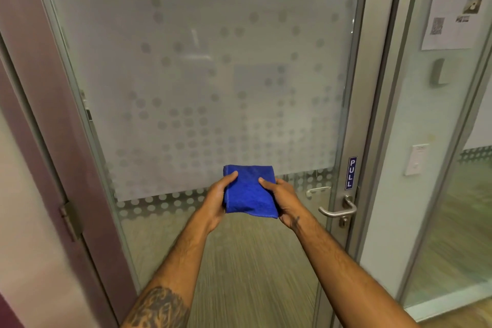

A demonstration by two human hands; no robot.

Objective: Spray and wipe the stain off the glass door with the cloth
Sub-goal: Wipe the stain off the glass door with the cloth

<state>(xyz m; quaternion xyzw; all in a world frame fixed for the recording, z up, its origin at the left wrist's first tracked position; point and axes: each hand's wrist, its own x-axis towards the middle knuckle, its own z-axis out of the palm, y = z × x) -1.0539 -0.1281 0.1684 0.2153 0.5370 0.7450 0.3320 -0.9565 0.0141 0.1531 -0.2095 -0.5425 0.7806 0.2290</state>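
Blue and folded into a thick square, the cloth (249, 190) was held out in front of the glass door (202, 82) by both bare hands. The left hand (217, 201) gripped the cloth's left edge, thumb on top near the upper corner and fingers hidden underneath. The right hand (286, 201) gripped the right edge the same way, thumb lying across the top. Whether the cloth touched the glass could not be told; it sat low on the pane, about where the frosted, dot-patterned film ended and clear glass began. To the right, on the door's metal frame, a silver handle (338, 210) stuck out, with a small blue "PULL" sign (352, 173) just above it. A paper notice (455, 2) hung on the glass panel farther right. Any stain on the door was too faint to make out.
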